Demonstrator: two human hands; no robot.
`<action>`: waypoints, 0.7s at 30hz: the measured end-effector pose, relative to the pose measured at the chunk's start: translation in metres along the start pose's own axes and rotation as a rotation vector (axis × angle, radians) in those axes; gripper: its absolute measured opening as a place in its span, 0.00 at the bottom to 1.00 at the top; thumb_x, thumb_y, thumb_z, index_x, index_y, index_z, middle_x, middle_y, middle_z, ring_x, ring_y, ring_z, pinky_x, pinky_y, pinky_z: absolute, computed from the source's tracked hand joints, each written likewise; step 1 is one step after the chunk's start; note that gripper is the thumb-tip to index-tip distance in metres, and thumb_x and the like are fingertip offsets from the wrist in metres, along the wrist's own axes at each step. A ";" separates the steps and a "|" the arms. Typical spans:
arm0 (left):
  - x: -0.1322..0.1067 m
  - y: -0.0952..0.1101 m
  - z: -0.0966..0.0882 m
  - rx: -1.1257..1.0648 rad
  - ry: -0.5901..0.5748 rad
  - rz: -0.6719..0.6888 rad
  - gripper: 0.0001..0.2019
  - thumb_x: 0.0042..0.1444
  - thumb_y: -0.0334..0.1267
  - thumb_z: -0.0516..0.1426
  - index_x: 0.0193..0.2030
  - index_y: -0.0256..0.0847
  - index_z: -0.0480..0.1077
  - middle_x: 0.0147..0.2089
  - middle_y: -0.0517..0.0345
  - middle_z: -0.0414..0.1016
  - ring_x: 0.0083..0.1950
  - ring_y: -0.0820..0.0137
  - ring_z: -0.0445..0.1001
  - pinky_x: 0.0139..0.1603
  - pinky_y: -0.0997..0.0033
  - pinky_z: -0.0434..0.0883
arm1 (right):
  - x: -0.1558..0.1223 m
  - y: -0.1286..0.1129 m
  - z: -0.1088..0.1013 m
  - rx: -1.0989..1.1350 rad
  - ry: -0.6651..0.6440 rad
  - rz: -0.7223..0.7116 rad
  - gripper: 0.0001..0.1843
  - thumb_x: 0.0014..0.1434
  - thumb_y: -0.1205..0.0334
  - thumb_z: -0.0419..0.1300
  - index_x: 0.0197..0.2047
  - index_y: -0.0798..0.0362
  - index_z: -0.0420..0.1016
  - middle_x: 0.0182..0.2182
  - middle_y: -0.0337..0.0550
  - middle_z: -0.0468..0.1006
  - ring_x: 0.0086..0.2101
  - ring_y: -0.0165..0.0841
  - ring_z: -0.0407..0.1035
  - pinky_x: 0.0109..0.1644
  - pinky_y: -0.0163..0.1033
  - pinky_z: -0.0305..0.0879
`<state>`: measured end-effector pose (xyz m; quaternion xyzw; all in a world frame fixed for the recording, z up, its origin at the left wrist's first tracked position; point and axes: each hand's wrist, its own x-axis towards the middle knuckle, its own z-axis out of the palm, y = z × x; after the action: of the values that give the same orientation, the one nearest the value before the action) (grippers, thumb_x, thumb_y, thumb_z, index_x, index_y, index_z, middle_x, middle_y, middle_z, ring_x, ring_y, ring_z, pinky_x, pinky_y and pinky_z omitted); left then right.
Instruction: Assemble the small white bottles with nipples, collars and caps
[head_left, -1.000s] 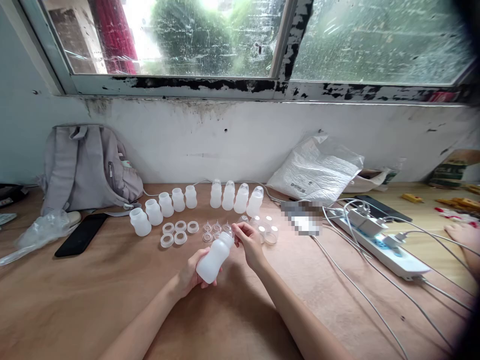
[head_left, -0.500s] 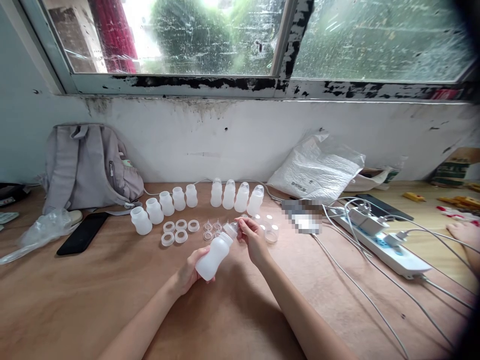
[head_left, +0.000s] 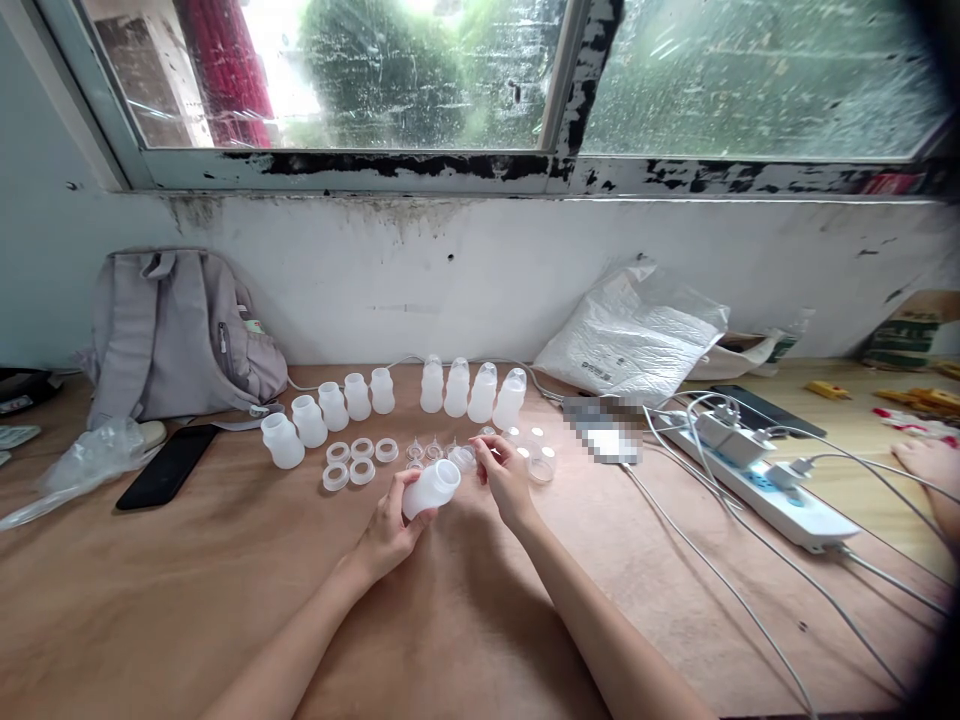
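My left hand grips a white plastic bottle, tilted with its open neck pointing away from me. My right hand pinches a small white cap piece just off the bottle's mouth. Behind them on the wooden table lie white rings, clear teats and clear caps. Further back stand a row of open bottles and a row of capped bottles.
A grey backpack leans on the wall at left, with a black phone and crumpled plastic beside it. A white bag, a power strip with cables, and another person's hand are at right.
The bottle has moved forward and tilted further away from me. The cap piece, on the bottle's neck a second ago, is now off it in my right fingers.
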<state>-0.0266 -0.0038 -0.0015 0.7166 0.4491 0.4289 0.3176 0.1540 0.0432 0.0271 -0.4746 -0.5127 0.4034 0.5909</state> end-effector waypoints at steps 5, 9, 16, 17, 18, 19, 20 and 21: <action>0.004 0.001 -0.003 0.097 -0.081 0.050 0.22 0.54 0.45 0.50 0.55 0.42 0.53 0.55 0.49 0.61 0.55 0.62 0.61 0.53 0.63 0.61 | 0.001 0.007 0.000 -0.123 0.015 -0.059 0.15 0.51 0.50 0.55 0.30 0.54 0.71 0.19 0.38 0.68 0.19 0.27 0.60 0.20 0.33 0.56; 0.009 -0.005 -0.007 0.129 -0.066 0.073 0.21 0.51 0.46 0.54 0.51 0.42 0.58 0.50 0.50 0.66 0.51 0.62 0.65 0.49 0.64 0.63 | 0.001 0.012 0.000 -0.202 0.038 -0.086 0.18 0.49 0.47 0.55 0.29 0.54 0.72 0.19 0.41 0.71 0.21 0.31 0.63 0.22 0.34 0.57; 0.005 -0.005 -0.008 0.140 0.089 0.004 0.33 0.44 0.44 0.60 0.56 0.43 0.51 0.53 0.50 0.63 0.52 0.61 0.64 0.51 0.62 0.63 | -0.001 0.012 0.000 -0.229 0.041 -0.105 0.18 0.49 0.46 0.55 0.28 0.54 0.72 0.24 0.44 0.73 0.23 0.32 0.65 0.24 0.35 0.58; 0.006 0.000 -0.010 0.150 0.126 0.018 0.35 0.44 0.44 0.60 0.57 0.43 0.50 0.54 0.49 0.62 0.54 0.61 0.63 0.52 0.61 0.61 | -0.002 0.012 -0.001 -0.226 0.035 -0.106 0.18 0.49 0.47 0.55 0.28 0.54 0.72 0.24 0.44 0.73 0.24 0.32 0.65 0.24 0.35 0.59; 0.007 0.007 -0.013 0.164 0.157 0.033 0.34 0.45 0.44 0.59 0.57 0.43 0.50 0.55 0.48 0.61 0.54 0.61 0.62 0.52 0.60 0.61 | -0.002 0.011 -0.001 -0.226 0.028 -0.106 0.17 0.50 0.47 0.54 0.29 0.54 0.72 0.24 0.44 0.73 0.24 0.32 0.64 0.24 0.34 0.59; 0.009 0.015 -0.017 0.180 0.175 0.048 0.32 0.46 0.43 0.58 0.57 0.43 0.51 0.54 0.49 0.61 0.53 0.61 0.63 0.51 0.60 0.61 | -0.003 0.011 -0.001 -0.229 0.020 -0.106 0.17 0.50 0.48 0.54 0.29 0.54 0.72 0.25 0.43 0.73 0.24 0.32 0.64 0.24 0.34 0.59; 0.013 0.023 -0.021 0.200 0.171 0.061 0.28 0.47 0.43 0.57 0.55 0.44 0.54 0.53 0.49 0.63 0.51 0.62 0.64 0.50 0.61 0.62 | -0.003 0.011 -0.002 -0.234 0.013 -0.107 0.16 0.51 0.49 0.54 0.29 0.54 0.71 0.25 0.43 0.73 0.24 0.32 0.64 0.24 0.34 0.59; 0.017 0.030 -0.025 0.226 0.142 0.075 0.25 0.48 0.43 0.57 0.53 0.44 0.58 0.50 0.51 0.65 0.49 0.63 0.65 0.48 0.63 0.63 | -0.003 0.012 -0.002 -0.239 0.010 -0.109 0.16 0.51 0.50 0.54 0.29 0.54 0.71 0.25 0.43 0.73 0.24 0.32 0.64 0.25 0.35 0.59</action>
<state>-0.0343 0.0014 0.0407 0.7318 0.4889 0.4368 0.1862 0.1561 0.0425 0.0151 -0.5150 -0.5793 0.3043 0.5537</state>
